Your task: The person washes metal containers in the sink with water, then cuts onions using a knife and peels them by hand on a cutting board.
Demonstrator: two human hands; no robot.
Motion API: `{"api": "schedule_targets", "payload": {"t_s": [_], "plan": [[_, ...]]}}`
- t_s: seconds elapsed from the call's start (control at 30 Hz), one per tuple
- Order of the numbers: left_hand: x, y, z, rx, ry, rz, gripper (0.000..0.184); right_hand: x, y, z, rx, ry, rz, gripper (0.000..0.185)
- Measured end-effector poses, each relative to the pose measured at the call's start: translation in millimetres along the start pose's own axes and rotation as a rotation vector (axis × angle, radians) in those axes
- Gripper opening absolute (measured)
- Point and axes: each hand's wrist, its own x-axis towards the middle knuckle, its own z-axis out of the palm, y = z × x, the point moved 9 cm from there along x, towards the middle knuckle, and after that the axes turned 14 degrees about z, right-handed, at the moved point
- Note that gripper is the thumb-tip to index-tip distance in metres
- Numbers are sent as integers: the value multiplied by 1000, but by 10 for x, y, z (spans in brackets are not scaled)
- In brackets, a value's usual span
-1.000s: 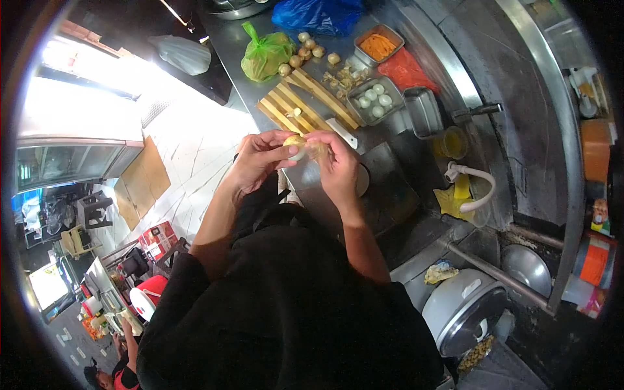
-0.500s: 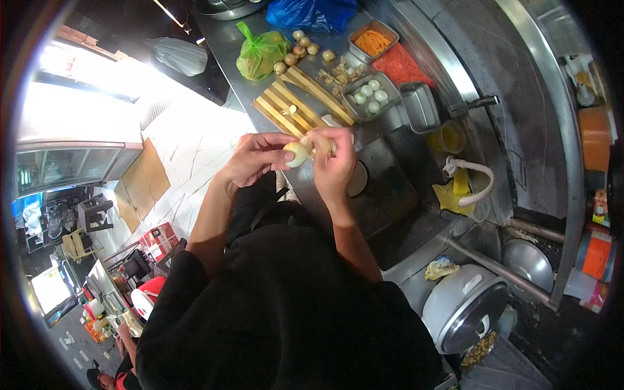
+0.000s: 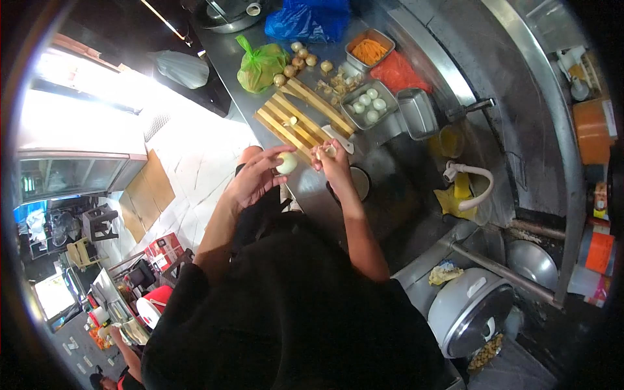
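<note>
My left hand [image 3: 255, 179] holds a pale peeled onion [image 3: 285, 163] in its fingers, near the counter's front edge. To the right, apart from it, my right hand [image 3: 334, 168] is closed around a piece of onion skin [image 3: 330, 151]. Beyond both hands lies a striped wooden cutting board [image 3: 279, 117] with a small onion scrap [image 3: 293, 121] on it. A knife with a white handle [image 3: 340, 139] rests at the board's right end. Peeled onions [image 3: 372, 93] sit in a metal tray [image 3: 388, 117], beside loose skins [image 3: 341, 83] and several unpeeled onions [image 3: 298, 62].
A green bag [image 3: 261, 67] and a blue bag [image 3: 305, 23] stand at the back. Right of the trays are a red bag [image 3: 398, 71], an empty metal container [image 3: 417, 114] and a white faucet [image 3: 480, 172]. Another person [image 3: 129, 357] is at lower left.
My hands have moved apart. The skin has come away from the onion in my right hand, and the peeled onion stays in my left. More of the knife's handle shows.
</note>
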Motion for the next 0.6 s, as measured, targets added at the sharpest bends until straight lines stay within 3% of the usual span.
{"api": "schedule_targets", "payload": {"t_s": [0.13,0.23,0.33,0.37,0.47,0.6], "plan": [[-64,-198,-317,-35,40,-14,35,524,268,-83,-168,25,88,20],[-76,-290,-514,5,153,21,36,928,331,-63,-311,105,115,31],[-91,-362,-585,-26,210,29,36,1375,307,40,-779,179,-52,34],[-116,-342,-563,-7,225,37,38,1380,194,166,-794,153,-279,30],[-182,-360,-594,41,226,34,39,1533,214,283,-1080,217,-368,30],[-274,-450,-718,18,317,29,38,1642,288,445,-1272,93,-324,29]]}}
